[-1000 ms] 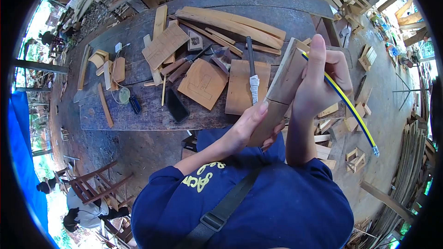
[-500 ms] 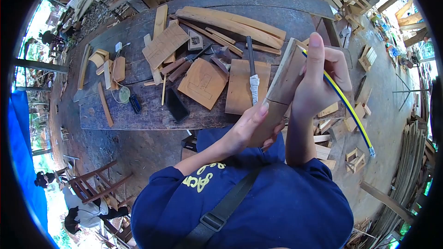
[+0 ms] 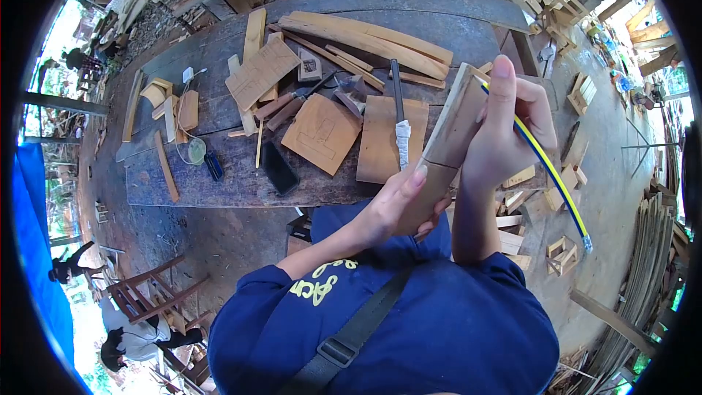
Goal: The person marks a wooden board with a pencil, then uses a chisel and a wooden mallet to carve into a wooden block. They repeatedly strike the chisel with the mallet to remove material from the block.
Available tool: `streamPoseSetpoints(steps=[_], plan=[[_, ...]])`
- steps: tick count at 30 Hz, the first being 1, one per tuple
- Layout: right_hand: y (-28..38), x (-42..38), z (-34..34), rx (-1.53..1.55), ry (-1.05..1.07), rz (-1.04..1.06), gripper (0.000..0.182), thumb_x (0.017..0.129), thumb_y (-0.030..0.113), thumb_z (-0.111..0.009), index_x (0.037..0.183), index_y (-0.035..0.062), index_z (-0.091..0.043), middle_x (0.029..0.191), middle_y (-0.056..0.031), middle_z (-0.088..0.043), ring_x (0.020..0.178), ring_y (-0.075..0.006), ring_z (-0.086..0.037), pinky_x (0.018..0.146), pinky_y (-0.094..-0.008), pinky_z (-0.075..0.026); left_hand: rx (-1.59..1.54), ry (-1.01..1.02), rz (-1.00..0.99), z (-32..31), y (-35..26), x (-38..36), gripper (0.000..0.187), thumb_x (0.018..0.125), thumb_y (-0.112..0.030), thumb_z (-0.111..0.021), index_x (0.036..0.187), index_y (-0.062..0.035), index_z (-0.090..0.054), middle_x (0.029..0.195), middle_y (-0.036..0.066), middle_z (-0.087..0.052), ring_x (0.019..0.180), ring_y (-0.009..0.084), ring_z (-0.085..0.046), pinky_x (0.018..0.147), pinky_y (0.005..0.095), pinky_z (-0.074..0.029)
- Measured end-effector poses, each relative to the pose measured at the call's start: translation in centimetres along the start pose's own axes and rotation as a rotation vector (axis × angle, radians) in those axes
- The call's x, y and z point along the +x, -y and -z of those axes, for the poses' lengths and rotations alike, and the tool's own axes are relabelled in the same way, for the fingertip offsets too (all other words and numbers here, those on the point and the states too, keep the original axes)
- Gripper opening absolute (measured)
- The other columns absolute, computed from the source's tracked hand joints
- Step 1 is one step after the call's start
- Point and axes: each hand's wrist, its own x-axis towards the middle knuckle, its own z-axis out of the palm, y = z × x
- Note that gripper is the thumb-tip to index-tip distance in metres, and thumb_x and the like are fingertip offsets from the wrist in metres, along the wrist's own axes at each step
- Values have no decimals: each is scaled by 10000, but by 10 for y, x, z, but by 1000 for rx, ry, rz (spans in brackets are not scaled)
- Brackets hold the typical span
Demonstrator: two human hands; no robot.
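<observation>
Wood block: held upright and tilted at centre right of the frame, above the near edge of the bench and over the person's lap. Left hand wraps the lower end, thumb laid flat on the front face, the other fingers curled behind. Right hand pinches a blue-and-yellow pencil; index finger extended straight along the block's upper edge, remaining fingers closed on the shaft. The pencil tip meets the top corner of the block; the exact contact is too small to confirm.

Assessment of the marking step: the extended finger appears to serve as a fence against the edge. A true line calls for steady finger pressure and a firm lower grip, since the block rests on nothing.

Edges and room: the bench holds flat boards, a marked panel, long slats, a chisel and a dark phone, all lying just left of the block. The pencil's tail reaches toward the lower right, over floor offcuts. Open room lies at the lower right; stacked timber stands well apart at the right edge.
</observation>
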Motion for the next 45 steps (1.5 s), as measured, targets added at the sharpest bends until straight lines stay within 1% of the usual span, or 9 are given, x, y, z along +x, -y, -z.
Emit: streamPoseSetpoints(steps=[5, 16, 22, 29, 31, 32, 34, 40, 45], plan=[[0, 0, -1, -30, -30, -10, 268, 900, 123, -706, 680, 18, -595, 541, 26, -515, 450, 4, -391, 435, -168, -235, -4, 7, -5, 1, -1, 0, 656, 965, -631, -356, 1266, -49, -385, 872, 104, -514, 594, 133, -541, 504, 262, -465], [-4, 0, -4, 11, -110, -32, 272, 907, 120, -695, 671, 33, -592, 538, 61, -476, 458, 17, -345, 432, -180, -194, -15, 15, -37, 2, 1, 0, 661, 970, -624, -346, 1250, -27, -396, 869, 98, -515, 596, 130, -540, 501, 260, -466], [-2, -1, -3, -8, -121, -93, 289, 910, 114, -686, 653, 36, -581, 542, 63, -474, 472, 15, -339, 440, -182, -197, -28, 11, -30, 2, 1, 0, 661, 975, -617, -341, 1247, -18, -402, 864, 99, -515, 591, 137, -535, 507, 270, -470], [-4, 0, -1, -20, -128, -76, 302, 910, 122, -688, 643, 36, -576, 535, 61, -467, 479, 12, -346, 445, -188, -203, -75, 36, -31, 2, 3, -1, 643, 988, -595, -329, 1252, -13, -397, 872, 103, -511, 599, 141, -537, 511, 274, -473], [-2, -1, 0, -3, -141, -108, 279, 892, 58, -699, 646, 11, -576, 570, 59, -499, 522, 19, -358, 472, -172, -226, -78, 49, -38, 3, 5, -1, 633, 994, -585, -319, 1263, -16, -385, 881, 110, -509, 602, 145, -537, 517, 278, -478], [-3, -1, 0, -3, -142, -108, 279, 892, 58, -699, 646, 11, -576, 570, 59, -499, 522, 19, -358, 472, -172, -226, -77, 49, -38, 3, 5, -1, 633, 994, -585, -319, 1263, -16, -385, 881, 110, -509, 602, 145, -537, 517, 278, -478], [-3, 0, 0, -51, -159, -105, 308, 901, 135, -702, 635, 32, -585, 547, 59, -483, 504, 7, -349, 465, -190, -216, -81, 28, -32, 2, 4, -1, 619, 998, -576, -312, 1285, -31, -366, 885, 121, -507, 602, 151, -538, 523, 284, -485], [-2, 0, 1, -47, -172, -113, 310, 895, 135, -708, 630, 30, -585, 550, 59, -480, 509, 3, -348, 471, -190, -218, -71, 37, -35, 5, 6, -2, 591, 1005, -560, -305, 1308, -54, -346, 891, 132, -505, 605, 159, -542, 526, 288, -492], [-3, 0, 3, -56, -175, -126, 315, 893, 134, -710, 625, 31, -580, 550, 61, -475, 508, 4, -345, 471, -189, -217, -74, 37, -38, 5, 6, -2, 576, 1012, -544, -295, 1306, -51, -347, 891, 133, -507, 602, 159, -541, 523, 287, -491]])
